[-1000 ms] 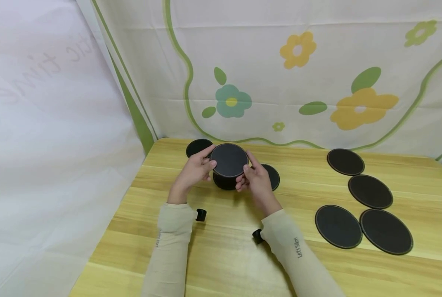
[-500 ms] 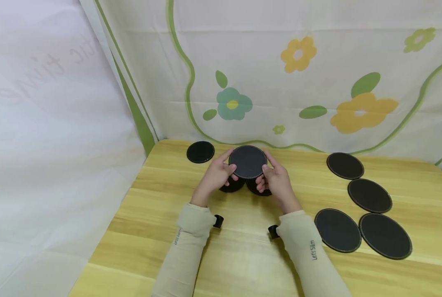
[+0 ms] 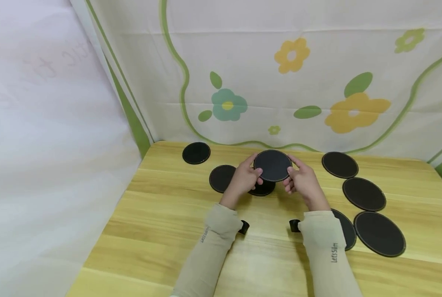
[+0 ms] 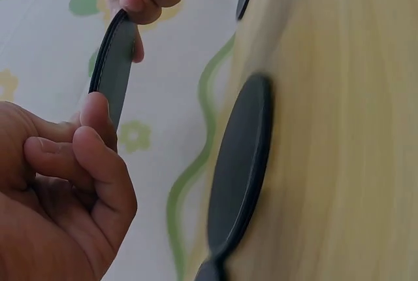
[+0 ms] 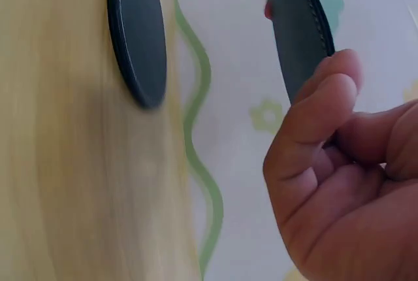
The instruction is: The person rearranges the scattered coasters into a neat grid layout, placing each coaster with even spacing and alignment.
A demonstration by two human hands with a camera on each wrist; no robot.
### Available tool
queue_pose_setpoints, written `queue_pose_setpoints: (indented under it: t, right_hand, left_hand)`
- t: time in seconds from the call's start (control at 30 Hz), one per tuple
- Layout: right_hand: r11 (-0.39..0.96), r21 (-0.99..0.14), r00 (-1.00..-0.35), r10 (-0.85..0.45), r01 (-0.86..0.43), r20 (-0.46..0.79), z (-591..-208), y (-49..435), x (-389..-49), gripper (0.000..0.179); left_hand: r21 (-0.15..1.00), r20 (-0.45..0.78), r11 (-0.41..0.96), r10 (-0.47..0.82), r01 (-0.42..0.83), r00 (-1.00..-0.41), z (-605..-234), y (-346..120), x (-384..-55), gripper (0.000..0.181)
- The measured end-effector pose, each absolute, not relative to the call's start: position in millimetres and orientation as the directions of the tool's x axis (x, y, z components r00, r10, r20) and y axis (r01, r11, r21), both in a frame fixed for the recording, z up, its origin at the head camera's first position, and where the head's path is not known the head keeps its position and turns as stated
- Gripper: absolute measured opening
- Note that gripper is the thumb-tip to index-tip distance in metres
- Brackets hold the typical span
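A round black coaster (image 3: pixel 273 165) with a stitched rim is held above the table between both hands. My left hand (image 3: pixel 245 178) pinches its left edge, and my right hand (image 3: pixel 305 184) pinches the right edge, thumbs on the near face. Both wrist views show the coaster edge-on, clear of the tabletop. Below it lies another black coaster (image 3: pixel 262 188), partly covered by the held one and the left hand. Beside that, a coaster (image 3: pixel 222 178) lies to the left, its right side behind the left hand.
One coaster (image 3: pixel 196 153) lies at the table's back left. On the right are coasters at the back (image 3: pixel 340 164), middle (image 3: pixel 364 194) and front (image 3: pixel 379 234), plus one (image 3: pixel 345 229) partly behind the right sleeve. A flower-printed curtain (image 3: pixel 258 74) hangs behind the wooden table (image 3: pixel 139 231).
Both hands have moved to the right with the held coaster. The coasters beneath, earlier partly covered by it, now show more on the left. The right sleeve now covers part of a right-side coaster.
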State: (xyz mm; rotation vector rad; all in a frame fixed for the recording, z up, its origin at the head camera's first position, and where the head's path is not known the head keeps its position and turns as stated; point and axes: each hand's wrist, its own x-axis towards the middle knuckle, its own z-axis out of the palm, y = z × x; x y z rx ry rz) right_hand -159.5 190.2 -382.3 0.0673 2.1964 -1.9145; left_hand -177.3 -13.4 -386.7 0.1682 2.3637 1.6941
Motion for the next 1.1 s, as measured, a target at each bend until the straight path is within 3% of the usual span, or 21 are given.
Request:
queue_pose_setpoints:
  t: [0.33,0.5,0.73,1.1]
  right_hand:
    - [0.256,-0.937,-0.965,-0.048,0.239,-0.259,-389,225,-157,0.057]
    - [0.276,-0.913,-0.949,-0.018,0.299,-0.316,-395,235,-158,0.057]
    - [0.265,-0.886,-0.918,-0.007,0.38,-0.396,-402,242,-160,0.058]
    - [0.308,-0.861,-0.902,-0.02,0.404,-0.43,-407,246,-158,0.057]
  left_hand:
    - [0.935,-0.178,0.339,0.187,-0.107,-0.966,-401,34,-181,0.059]
    - [0.902,-0.221,0.416,0.211,-0.117,-0.952,-411,48,-186,0.058]
    - [0.842,-0.268,0.529,0.241,-0.105,-0.933,-416,57,-192,0.057]
    - [0.832,-0.373,0.52,0.271,-0.191,-0.888,-418,61,-191,0.059]
